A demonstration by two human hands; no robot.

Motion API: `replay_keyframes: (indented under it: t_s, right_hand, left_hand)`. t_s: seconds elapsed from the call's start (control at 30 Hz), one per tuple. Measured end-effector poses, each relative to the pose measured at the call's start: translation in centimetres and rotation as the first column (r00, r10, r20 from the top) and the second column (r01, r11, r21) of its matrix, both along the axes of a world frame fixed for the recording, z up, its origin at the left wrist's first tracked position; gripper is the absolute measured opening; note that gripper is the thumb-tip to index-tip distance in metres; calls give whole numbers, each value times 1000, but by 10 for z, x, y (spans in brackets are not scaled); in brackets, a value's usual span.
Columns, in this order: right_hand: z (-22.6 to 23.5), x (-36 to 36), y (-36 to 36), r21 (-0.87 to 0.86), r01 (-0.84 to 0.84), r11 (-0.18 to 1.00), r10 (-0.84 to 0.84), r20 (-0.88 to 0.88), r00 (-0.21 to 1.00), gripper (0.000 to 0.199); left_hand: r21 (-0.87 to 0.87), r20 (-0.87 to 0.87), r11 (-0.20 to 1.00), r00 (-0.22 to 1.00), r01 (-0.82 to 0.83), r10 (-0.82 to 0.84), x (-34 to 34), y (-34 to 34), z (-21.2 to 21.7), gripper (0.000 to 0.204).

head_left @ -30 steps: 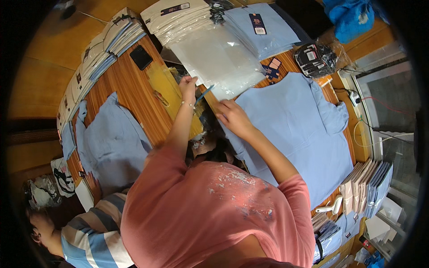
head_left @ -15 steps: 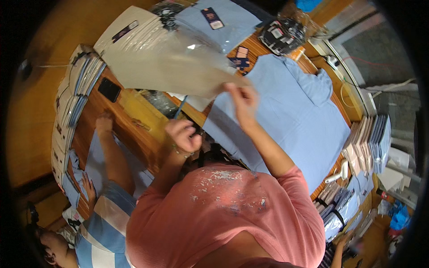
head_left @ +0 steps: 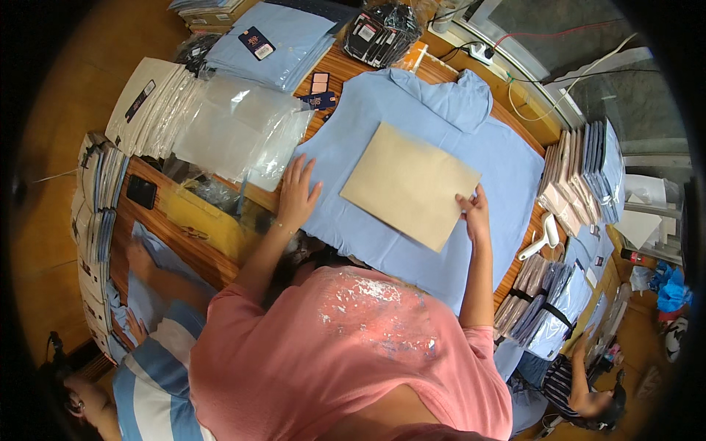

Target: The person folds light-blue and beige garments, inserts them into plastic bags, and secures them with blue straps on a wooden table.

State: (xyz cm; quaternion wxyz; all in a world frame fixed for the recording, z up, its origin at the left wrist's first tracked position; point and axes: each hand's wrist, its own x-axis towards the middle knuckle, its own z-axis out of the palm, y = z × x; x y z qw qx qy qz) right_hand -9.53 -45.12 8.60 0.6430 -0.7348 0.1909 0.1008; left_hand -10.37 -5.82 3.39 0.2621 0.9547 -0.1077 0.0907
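Note:
A light-blue garment [head_left: 507,169], probably a shirt, lies spread over the table in front of me, its upper end bunched at the far side. On top of it rests a tan cardboard sheet [head_left: 409,184], tilted a little. My right hand [head_left: 476,213] pinches the sheet's right edge between thumb and fingers. At the garment's left edge, my left hand [head_left: 297,195] lies with fingers spread and nothing in it. Left of that hand are clear plastic bags [head_left: 235,125] in a flat pile.
Folded cream garments [head_left: 147,103] and blue ones [head_left: 272,37] are stacked at the back left. Tags [head_left: 318,99] lie near the garment. A black phone [head_left: 141,191] and a co-worker's arm [head_left: 158,272] are to the left. At right are a white lint roller [head_left: 540,237] and packed garments [head_left: 562,294].
The cardboard sheet, earlier held up over the plastic bags, is now down on the garment. My right hand moved right with it. My left hand opened and came to the garment's edge.

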Motion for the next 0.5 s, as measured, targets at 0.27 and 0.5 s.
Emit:
replay_keyframes:
  t_s: [0.27,0.5]
  right_hand:
    - [-33,72,55,119,-23,993,20,26,999,37]
    - [-37,75,68,-4,-37,999,37,-5,999,73]
  left_hand:
    - [-145,109,979,986,140,-124,34,-44,19,55]
    - [83,-82,993,993,87,-80,15,-63,-21,60]
